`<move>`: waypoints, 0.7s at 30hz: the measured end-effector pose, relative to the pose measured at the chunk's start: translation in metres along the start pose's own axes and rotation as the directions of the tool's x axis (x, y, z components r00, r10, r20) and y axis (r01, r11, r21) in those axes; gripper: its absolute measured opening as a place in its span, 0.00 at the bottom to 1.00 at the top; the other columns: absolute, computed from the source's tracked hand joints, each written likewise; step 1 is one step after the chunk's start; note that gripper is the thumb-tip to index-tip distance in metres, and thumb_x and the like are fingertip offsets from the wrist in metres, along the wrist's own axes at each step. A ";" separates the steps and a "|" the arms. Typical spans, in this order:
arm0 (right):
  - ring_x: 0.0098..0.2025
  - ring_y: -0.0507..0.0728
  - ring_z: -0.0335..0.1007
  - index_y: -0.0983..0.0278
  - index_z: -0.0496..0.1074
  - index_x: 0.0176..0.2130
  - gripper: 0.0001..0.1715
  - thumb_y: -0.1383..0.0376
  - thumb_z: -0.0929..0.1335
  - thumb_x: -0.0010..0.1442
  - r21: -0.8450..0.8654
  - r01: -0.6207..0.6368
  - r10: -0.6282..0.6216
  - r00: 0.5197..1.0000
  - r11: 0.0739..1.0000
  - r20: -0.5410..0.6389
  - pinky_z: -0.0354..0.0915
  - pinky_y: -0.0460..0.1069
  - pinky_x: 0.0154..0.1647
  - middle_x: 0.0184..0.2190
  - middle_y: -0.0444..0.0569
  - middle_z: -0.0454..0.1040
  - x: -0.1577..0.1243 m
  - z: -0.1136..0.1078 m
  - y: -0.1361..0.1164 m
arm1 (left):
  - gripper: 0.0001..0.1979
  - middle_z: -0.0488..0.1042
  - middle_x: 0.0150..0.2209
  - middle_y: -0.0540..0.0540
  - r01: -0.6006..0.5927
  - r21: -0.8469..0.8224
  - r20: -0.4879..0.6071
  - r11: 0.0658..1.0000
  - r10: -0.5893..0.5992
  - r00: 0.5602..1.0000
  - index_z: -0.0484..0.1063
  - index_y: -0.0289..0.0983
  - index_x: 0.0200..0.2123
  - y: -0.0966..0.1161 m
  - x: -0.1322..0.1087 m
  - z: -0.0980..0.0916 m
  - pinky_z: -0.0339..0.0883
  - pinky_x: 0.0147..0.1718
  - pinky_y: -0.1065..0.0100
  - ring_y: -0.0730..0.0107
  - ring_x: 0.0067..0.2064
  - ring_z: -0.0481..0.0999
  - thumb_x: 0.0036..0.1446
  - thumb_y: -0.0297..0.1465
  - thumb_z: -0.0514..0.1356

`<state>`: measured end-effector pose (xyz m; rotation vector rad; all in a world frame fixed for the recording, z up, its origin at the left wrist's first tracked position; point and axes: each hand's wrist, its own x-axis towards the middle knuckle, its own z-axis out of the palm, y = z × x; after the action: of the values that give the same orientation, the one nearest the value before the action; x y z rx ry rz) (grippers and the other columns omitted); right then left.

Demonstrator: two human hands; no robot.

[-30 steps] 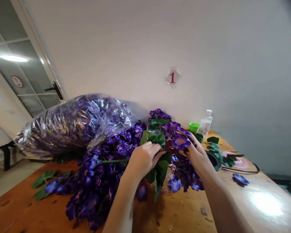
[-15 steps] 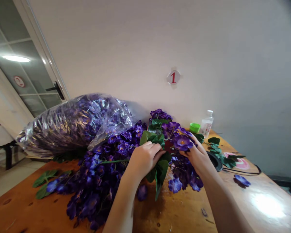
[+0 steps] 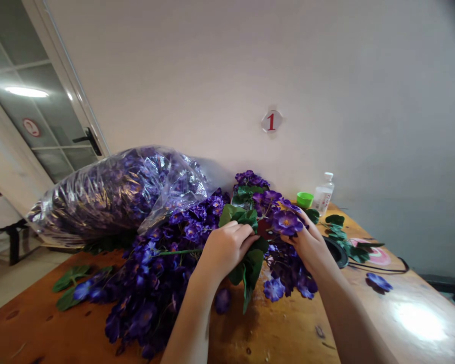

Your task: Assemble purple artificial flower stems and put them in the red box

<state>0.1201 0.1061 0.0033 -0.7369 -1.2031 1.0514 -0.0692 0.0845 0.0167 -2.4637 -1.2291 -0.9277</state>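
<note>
1. Left hand: the left fingers are curled closed over the green leaves and stem base of an artificial purple flower spray. The spray is gripped, not resting loose.
2. Right hand: the right fingers are bent and partly closed, with the fingertips against the underside of a purple bloom on the same spray. The grip is light, a pinch rather than a full fist.
3. Spray position: it lies between the two hands, just above the surface, with its leaves hanging below the left hand. A dark red patch shows between the hands; its nature cannot be determined.
4. Directly beneath and left of the hands: a heap of loose purple artificial flowers with green stems lies on the wooden surface.
5. Behind the heap: a clear plastic bag packed with purple flowers lies against the wall.
6. Right of the hands: a round black item with a black cord, one single loose bloom, a green cap, and a plastic bottle near the wall.
7. Wall: a round tag marked "1" sits above the flowers.
</note>
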 end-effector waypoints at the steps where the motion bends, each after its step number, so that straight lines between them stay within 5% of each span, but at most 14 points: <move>1: 0.16 0.49 0.50 0.55 0.72 0.43 0.20 0.48 0.67 0.55 0.002 0.001 -0.001 1.000 1.000 -0.006 0.49 0.45 0.17 0.17 0.38 0.60 0.000 0.000 -0.001 | 0.13 0.73 0.28 0.49 -0.002 -0.003 -0.001 1.000 0.002 1.000 0.70 0.37 0.31 0.000 0.000 0.000 0.62 0.30 0.72 0.70 0.32 0.72 0.63 0.36 0.53; 10: 0.18 0.50 0.57 0.54 0.71 0.43 0.18 0.49 0.67 0.56 -0.011 -0.039 0.039 0.999 0.999 0.019 0.56 0.45 0.19 0.20 0.39 0.65 -0.002 -0.002 0.002 | 0.13 0.72 0.27 0.49 -0.008 0.023 0.012 1.000 0.008 1.000 0.69 0.37 0.30 0.001 0.000 0.001 0.62 0.29 0.71 0.69 0.32 0.71 0.63 0.36 0.52; 16: 0.39 0.54 0.70 0.57 0.70 0.41 0.19 0.57 0.73 0.50 -0.098 0.024 -0.015 0.996 0.995 0.089 0.66 0.46 0.39 0.38 0.44 0.74 0.002 -0.010 0.003 | 0.12 0.73 0.28 0.49 -0.016 0.011 0.011 1.000 0.016 1.000 0.69 0.37 0.30 -0.001 0.001 0.002 0.62 0.29 0.71 0.70 0.32 0.72 0.63 0.36 0.53; 21: 0.30 0.52 0.69 0.61 0.64 0.29 0.20 0.66 0.77 0.42 -0.076 0.024 -0.011 0.986 0.997 0.165 0.66 0.46 0.34 0.26 0.40 0.70 0.006 -0.013 0.000 | 0.10 0.73 0.28 0.51 -0.063 0.007 0.012 0.998 0.063 0.998 0.68 0.37 0.30 0.001 0.002 0.001 0.62 0.30 0.71 0.71 0.32 0.72 0.63 0.34 0.54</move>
<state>0.1327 0.1122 0.0026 -0.7090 -1.3965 1.0722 -0.0669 0.0852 0.0173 -2.4903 -1.1493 -0.8916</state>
